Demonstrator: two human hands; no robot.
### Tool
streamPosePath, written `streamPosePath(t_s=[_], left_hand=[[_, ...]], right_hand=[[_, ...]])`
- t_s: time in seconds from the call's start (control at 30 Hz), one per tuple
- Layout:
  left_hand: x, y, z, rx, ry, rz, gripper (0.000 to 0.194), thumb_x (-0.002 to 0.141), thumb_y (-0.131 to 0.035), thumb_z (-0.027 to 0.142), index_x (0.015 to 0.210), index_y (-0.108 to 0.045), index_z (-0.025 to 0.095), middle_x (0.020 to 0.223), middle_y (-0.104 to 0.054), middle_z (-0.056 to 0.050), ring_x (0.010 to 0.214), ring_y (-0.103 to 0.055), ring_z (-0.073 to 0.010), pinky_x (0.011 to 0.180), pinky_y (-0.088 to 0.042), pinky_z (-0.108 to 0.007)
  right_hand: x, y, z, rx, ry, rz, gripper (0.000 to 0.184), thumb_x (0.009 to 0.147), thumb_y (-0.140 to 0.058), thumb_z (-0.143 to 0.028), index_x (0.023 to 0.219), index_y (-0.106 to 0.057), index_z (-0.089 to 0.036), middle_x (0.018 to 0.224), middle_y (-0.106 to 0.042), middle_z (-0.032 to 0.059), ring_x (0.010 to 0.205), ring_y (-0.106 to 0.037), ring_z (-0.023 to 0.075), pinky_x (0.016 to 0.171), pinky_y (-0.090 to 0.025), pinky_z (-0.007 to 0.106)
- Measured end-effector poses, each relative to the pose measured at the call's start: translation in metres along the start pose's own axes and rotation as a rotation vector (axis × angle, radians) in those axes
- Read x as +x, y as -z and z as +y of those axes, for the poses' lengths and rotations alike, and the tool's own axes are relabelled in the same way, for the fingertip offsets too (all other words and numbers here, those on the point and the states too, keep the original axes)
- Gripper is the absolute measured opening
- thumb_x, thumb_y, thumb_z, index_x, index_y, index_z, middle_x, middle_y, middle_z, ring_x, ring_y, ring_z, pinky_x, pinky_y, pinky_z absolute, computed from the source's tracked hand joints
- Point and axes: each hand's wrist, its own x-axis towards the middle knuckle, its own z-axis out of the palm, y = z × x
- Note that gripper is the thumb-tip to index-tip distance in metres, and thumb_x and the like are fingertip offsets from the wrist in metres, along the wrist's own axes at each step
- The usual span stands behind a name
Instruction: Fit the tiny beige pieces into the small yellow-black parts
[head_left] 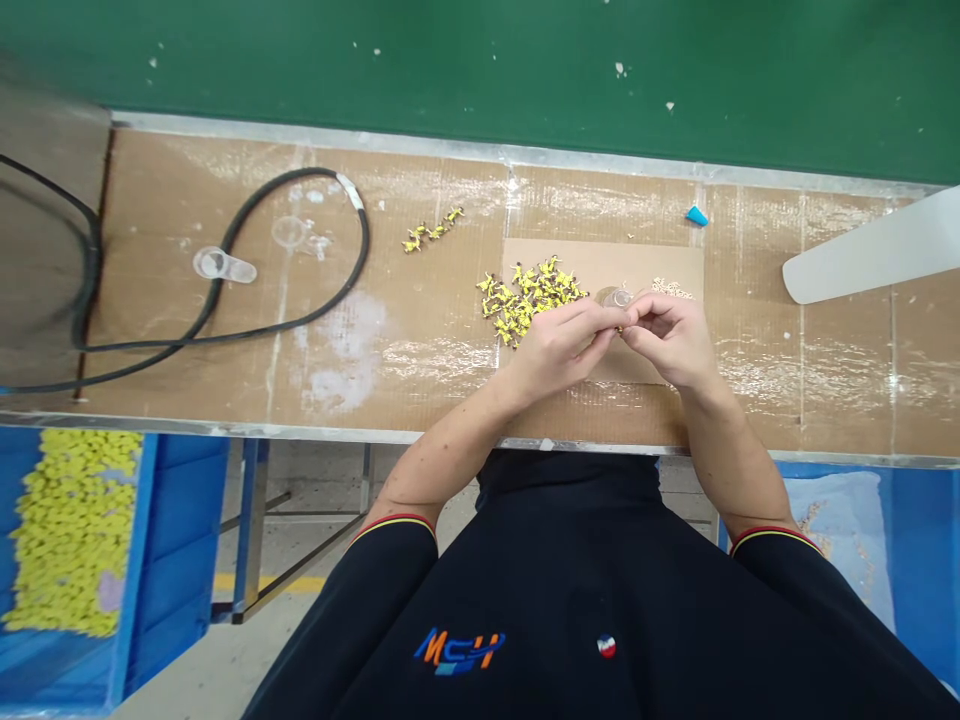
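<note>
My left hand (566, 340) and my right hand (673, 338) meet over a flat cardboard sheet (637, 262), with fingertips pinched together. Whatever small piece they grip is mostly hidden by the fingers. Just behind the fingertips stands a small clear round container (615, 297), partly covered by my hands. A heap of small yellow figures with dark parts (536, 292) lies beside my left hand, on the sheet's left side. Several tiny pale pieces (670, 288) are scattered behind my right hand.
A few yellow figures (433, 232) lie further left. A black cable (300, 322) loops around clear plastic pieces (225, 266). A blue cap (697, 216) and a white tube-like object (870, 245) are on the right. Blue bins (176, 540) stand below the table's front edge.
</note>
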Motion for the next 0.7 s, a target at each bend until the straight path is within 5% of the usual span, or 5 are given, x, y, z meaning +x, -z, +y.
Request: streamPosePath(t_s=[0.5, 0.7], left_hand=[[-0.0013, -0.0004, 0.0051, -0.148, 0.255, -0.037, 0.013, 0.092, -0.061, 0.007, 0.093, -0.065, 0.018, 0.084, -0.074, 0.000, 0.075, -0.069, -0.0081, 0.068, -0.057, -0.019], [0.0008, 0.0014, 0.0081, -0.264, 0.276, 0.003, 0.013, 0.096, -0.066, 0.015, 0.105, -0.072, 0.021, 0.095, -0.078, -0.002, 0.084, -0.074, -0.0097, 0.072, -0.060, -0.022]], right_hand=[[0.0022, -0.0037, 0.0045, -0.010, 0.014, 0.001, 0.012, 0.072, -0.076, -0.022, 0.067, -0.066, -0.021, 0.065, -0.063, -0.0028, 0.060, -0.053, 0.0107, 0.055, -0.044, 0.025], [-0.0012, -0.0017, 0.0012, 0.164, 0.143, -0.098, 0.026, 0.078, -0.085, -0.037, 0.091, -0.067, -0.025, 0.090, -0.068, 0.0011, 0.080, -0.063, 0.0143, 0.067, -0.055, 0.028]])
